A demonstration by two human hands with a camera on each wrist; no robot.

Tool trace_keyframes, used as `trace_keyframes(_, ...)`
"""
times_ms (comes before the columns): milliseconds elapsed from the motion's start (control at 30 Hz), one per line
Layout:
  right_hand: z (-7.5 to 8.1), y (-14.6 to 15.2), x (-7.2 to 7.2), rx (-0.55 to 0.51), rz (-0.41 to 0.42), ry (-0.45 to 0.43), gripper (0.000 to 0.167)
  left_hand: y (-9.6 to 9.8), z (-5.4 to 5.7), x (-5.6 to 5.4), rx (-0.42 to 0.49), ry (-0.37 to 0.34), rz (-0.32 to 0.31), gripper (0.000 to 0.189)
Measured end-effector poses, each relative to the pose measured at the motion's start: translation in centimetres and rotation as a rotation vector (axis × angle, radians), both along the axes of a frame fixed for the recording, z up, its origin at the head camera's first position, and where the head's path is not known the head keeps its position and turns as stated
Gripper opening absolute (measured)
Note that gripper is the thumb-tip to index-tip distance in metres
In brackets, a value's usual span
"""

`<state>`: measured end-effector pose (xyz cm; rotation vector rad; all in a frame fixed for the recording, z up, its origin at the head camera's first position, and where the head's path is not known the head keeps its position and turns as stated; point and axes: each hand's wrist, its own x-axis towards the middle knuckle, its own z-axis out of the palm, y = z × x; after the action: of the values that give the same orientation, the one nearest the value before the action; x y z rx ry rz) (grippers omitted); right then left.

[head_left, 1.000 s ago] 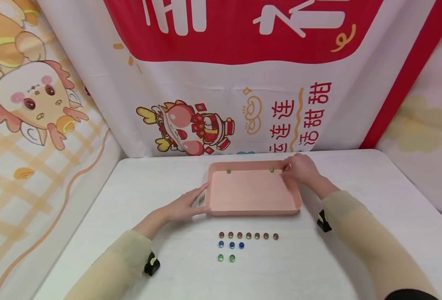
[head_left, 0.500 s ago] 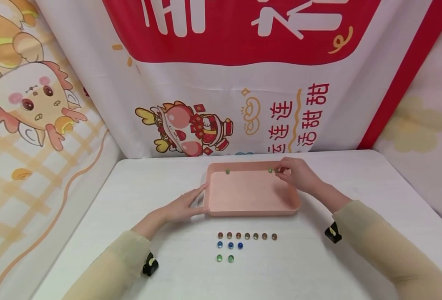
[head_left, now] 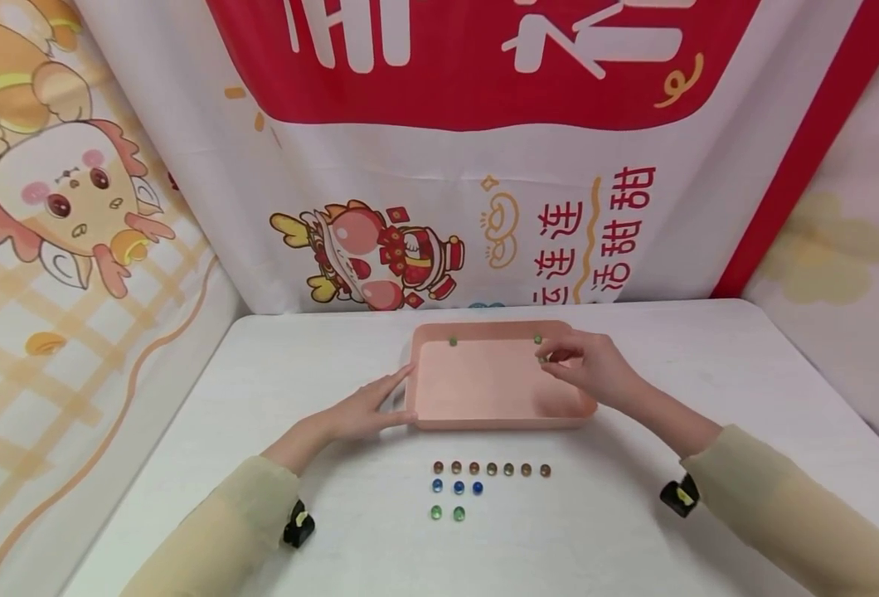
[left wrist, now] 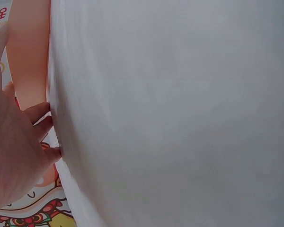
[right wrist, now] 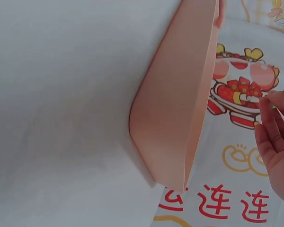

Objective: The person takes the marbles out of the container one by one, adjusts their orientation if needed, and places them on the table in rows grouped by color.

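Note:
A pink tray (head_left: 505,424) rests near the back of the white table. My left hand (head_left: 361,410) touches its left side, thumb by the front corner and fingers stretched along the wall. Above the tray's right part, my right hand (head_left: 589,362) pinches a green marble (right wrist: 273,106) between thumb and fingertips. Two green marbles lie inside along the back wall, one green marble (head_left: 452,341) on the left and another green marble (head_left: 537,339) on the right. In the left wrist view, the fingertips of the left hand (left wrist: 16,146) reach down to the table surface.
In front of the tray, marbles lie in three rows on the table (head_left: 633,531): several reddish-brown marbles (head_left: 492,469), three blue marbles (head_left: 458,487) and two green marbles (head_left: 458,514). A printed cloth (head_left: 424,149) hangs behind the table's back edge.
My right hand has come away from the tray's back right corner, toward the front and slightly left, lifting a green marble. The left hand stays at the tray's left side.

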<state>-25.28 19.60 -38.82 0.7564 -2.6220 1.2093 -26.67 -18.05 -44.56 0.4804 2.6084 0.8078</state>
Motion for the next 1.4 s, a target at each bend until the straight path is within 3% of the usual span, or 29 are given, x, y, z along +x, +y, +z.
trace_keyframes(333, -0.5, -0.7, 2.8, -0.086, 0.024, -0.124, 0.018, -0.1, 0.0, -0.1, 0.006, 0.013, -0.038, 0.088)
trace_keyframes(767, -1.2, -2.3, 6.0, -0.148, 0.109, -0.175, 0.020, -0.2, 0.0, -0.1, 0.008, 0.022, -0.050, 0.085)
trace_keyframes(1000, -2.4, -3.4, 7.5, -0.124, 0.164, -0.251, 0.019, -0.2, -0.1, -0.2, 0.007, 0.014, -0.054, 0.086)
trace_keyframes(1400, -4.5, -5.5, 8.7, -0.035, 0.231, -0.260, 0.013, -0.3, 0.0, -0.4, 0.005, -0.001, -0.044, 0.088)
